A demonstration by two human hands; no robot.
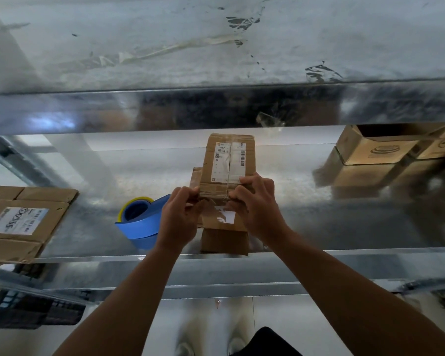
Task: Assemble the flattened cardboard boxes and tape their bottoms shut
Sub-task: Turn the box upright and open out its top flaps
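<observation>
Both your hands are on the small cardboard box (pixel 228 160). Left hand (pixel 183 214) pinches its near-left corner. Right hand (pixel 254 201) grips the near-right corner, fingers curled over the edge. The box is mid-shelf in front of you, labelled face toward you, clear tape down the centre seam. Blue tape dispenser (pixel 141 219) sits on the metal shelf (pixel 344 227) just beside your left hand. Flattened boxes (pixel 23 222) at far left, assembled boxes (pixel 385 147) back right.

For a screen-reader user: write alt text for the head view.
The left hand and right hand grip the near end of a small cardboard box over a metal shelf. A blue tape dispenser lies left of it.
</observation>
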